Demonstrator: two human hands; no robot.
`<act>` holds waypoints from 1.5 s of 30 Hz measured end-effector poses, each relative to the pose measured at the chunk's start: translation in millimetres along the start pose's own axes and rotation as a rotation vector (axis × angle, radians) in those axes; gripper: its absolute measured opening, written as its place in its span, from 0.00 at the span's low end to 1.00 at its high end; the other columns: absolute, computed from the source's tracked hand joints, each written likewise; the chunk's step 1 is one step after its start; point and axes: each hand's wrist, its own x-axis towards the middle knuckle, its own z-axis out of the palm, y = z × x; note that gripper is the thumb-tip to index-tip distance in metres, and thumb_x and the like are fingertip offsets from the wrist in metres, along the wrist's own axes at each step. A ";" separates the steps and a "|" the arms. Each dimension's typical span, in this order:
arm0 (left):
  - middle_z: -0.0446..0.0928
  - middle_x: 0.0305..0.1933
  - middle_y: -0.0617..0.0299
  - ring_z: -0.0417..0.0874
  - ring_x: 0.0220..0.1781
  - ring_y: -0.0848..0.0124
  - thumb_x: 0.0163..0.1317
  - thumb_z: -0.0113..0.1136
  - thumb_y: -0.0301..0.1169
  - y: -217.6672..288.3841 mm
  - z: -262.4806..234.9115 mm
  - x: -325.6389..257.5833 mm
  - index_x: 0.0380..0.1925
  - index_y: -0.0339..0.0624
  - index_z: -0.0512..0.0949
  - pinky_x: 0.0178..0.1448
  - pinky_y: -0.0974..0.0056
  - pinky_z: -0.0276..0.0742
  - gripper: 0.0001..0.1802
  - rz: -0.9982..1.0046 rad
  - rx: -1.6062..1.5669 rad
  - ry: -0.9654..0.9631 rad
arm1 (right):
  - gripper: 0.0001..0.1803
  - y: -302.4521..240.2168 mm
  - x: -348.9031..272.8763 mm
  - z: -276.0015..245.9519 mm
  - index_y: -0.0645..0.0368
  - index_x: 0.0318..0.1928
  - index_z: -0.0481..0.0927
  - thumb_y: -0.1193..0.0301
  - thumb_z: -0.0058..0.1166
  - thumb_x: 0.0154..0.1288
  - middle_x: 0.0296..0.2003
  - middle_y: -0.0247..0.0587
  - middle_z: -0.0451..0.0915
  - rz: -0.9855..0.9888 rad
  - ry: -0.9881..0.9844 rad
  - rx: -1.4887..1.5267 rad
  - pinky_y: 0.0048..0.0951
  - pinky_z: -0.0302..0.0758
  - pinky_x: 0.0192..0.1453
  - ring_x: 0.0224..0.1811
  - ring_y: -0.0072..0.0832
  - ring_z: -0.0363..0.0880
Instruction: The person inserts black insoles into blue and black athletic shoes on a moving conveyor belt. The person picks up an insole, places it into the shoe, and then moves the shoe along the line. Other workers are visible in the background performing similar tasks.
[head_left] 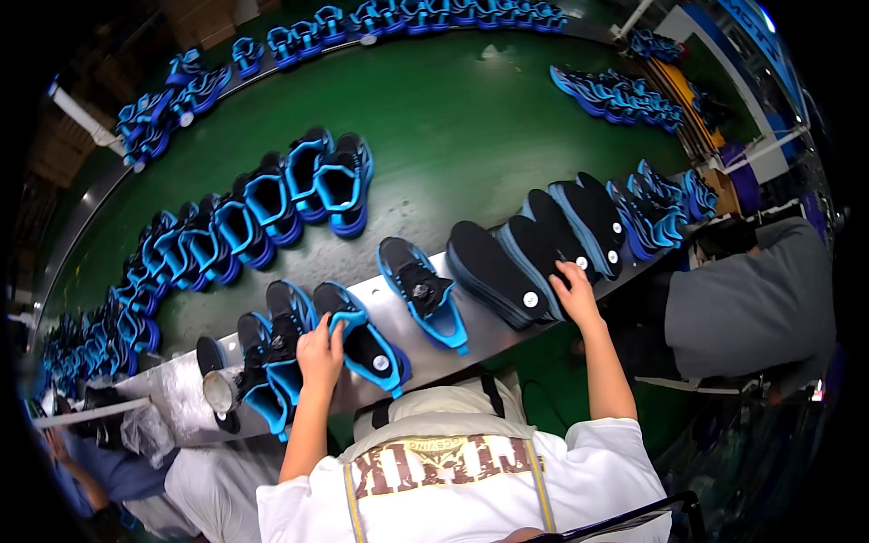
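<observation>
In the head view, we placed the left hand [319, 355] at a black-and-blue shoe [349, 309] on the metal tabletop [433, 369], with the toe pointing away from us. The left grip was narrow, with the fingers touching the shoe's upper left edge; we could not tell how firmly they pressed. A dark insole with a white round sticker [381, 362] was visible inside that shoe. We positioned the right hand [577, 292] at the near end of the middle insole stack [534, 240]. The right grip was narrow, with thumb and forefinger slightly apart; we could not tell whether it pinched an insole. The left insole stack [484, 262] and the right insole stack [590, 213] flanked it. A separate shoe [418, 288] stood between the handled shoe and the insoles. Further shoes [256, 339] stood just left of the left hand. Beyond the tabletop, a row of shoes [243, 226] stood on a green surface [453, 118]. A person in grey [751, 303] sat to our right.
</observation>
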 end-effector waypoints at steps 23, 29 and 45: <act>0.73 0.23 0.50 0.76 0.26 0.61 0.54 0.54 0.35 91.5 78.1 49.9 0.42 0.38 0.66 0.29 0.64 0.69 0.19 -0.436 -0.524 -0.292 | 0.09 -64.4 62.2 -89.8 0.64 0.33 0.77 0.75 0.56 0.49 0.31 0.33 0.75 0.015 -0.250 0.391 0.18 0.68 0.33 0.30 0.18 0.71; 0.64 0.15 0.70 0.60 0.19 0.84 0.55 0.55 0.33 93.3 87.3 51.1 0.24 0.36 0.69 0.20 0.74 0.56 0.11 -0.650 -0.932 -0.311 | 0.10 -153.5 21.8 -27.9 0.66 0.23 0.78 0.70 0.58 0.46 0.15 0.35 0.75 0.471 -1.154 0.477 0.18 0.66 0.22 0.17 0.15 0.70; 0.59 0.17 0.69 0.59 0.22 0.81 0.60 0.46 0.37 65.4 97.5 49.3 0.27 0.37 0.68 0.25 0.72 0.57 0.13 -0.324 -0.827 -0.437 | 0.12 -167.3 -28.5 71.0 0.64 0.28 0.71 0.68 0.52 0.46 0.40 0.54 0.66 -0.589 -0.193 -0.399 0.32 0.71 0.38 0.41 0.43 0.69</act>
